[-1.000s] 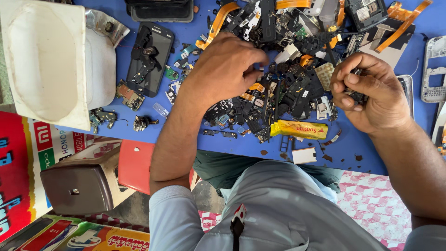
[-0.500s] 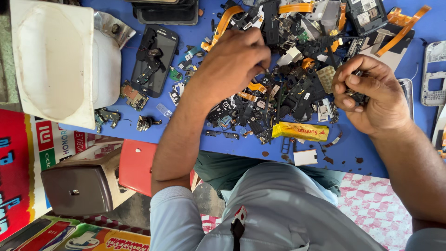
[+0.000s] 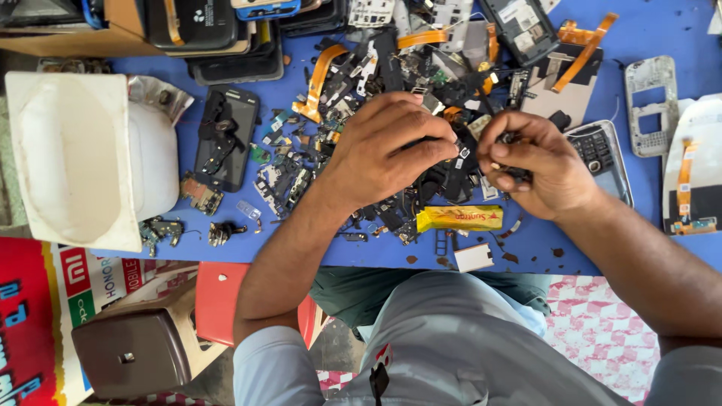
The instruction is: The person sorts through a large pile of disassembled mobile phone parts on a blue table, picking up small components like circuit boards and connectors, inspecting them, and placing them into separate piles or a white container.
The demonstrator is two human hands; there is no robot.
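A heap of dismantled phone parts (image 3: 391, 98), with black boards and orange flex cables, covers a blue table (image 3: 662, 37). My left hand (image 3: 383, 146) rests on the heap's middle, fingers pinched around a small dark part. My right hand (image 3: 530, 162) is just to its right, fingertips closed on another small black piece. The two hands almost touch. A yellow tube (image 3: 459, 218) lies below them near the table's front edge.
A white plastic container (image 3: 83, 158) stands at the left. A black phone shell (image 3: 226, 139) lies beside it. A keypad phone (image 3: 598, 154) and grey phone frame (image 3: 654, 101) sit right. Stacked phones (image 3: 218, 30) line the back. A red stool (image 3: 222, 301) and brown stool (image 3: 131, 353) stand below.
My right hand has moved left toward my left hand, and both have come lower over the heap. The view has shifted so more of the table's back shows.
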